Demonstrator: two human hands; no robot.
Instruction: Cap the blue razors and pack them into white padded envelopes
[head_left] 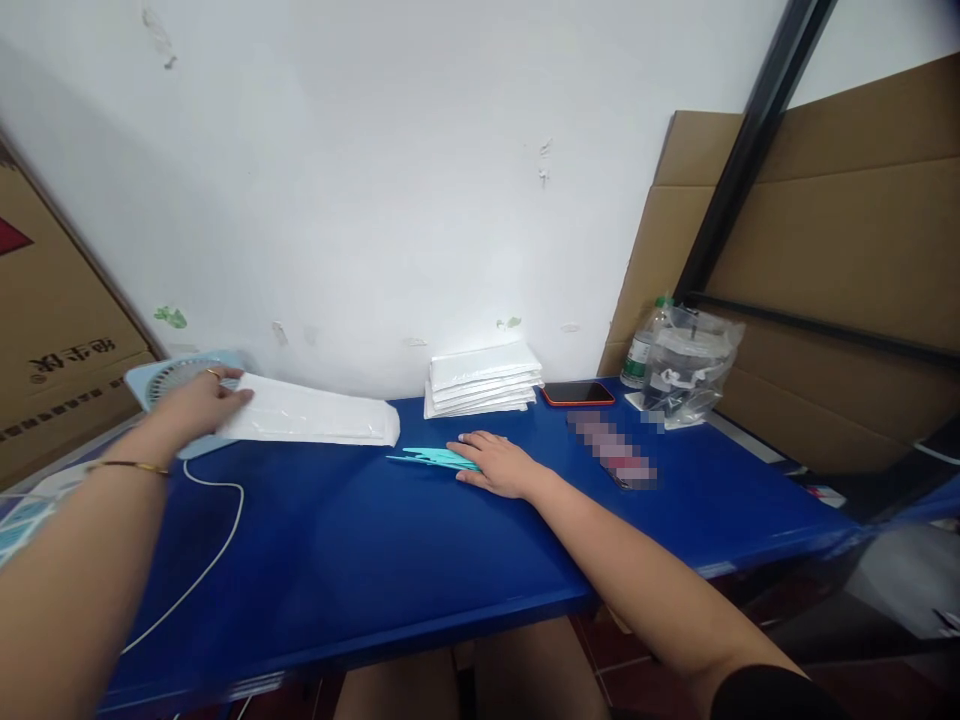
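Observation:
My left hand [201, 402] reaches to the far left of the blue table [360, 560] and grips the left end of a long flat white packet [315, 418] that lies on the table. A ring and a thin bracelet show on that hand and wrist. My right hand [499, 464] lies palm down near the table's middle, fingers stretched flat over a small bunch of thin turquoise strips [427, 458] that point left from under the fingertips.
A stack of white packets [484, 380] sits against the wall. A phone with a red case [578, 393], a clear plastic bag [686, 370] and a bottle [642, 352] stand at the back right. A small blue fan [169, 380] with a white cable [214, 540] is far left. Cardboard boxes flank both sides.

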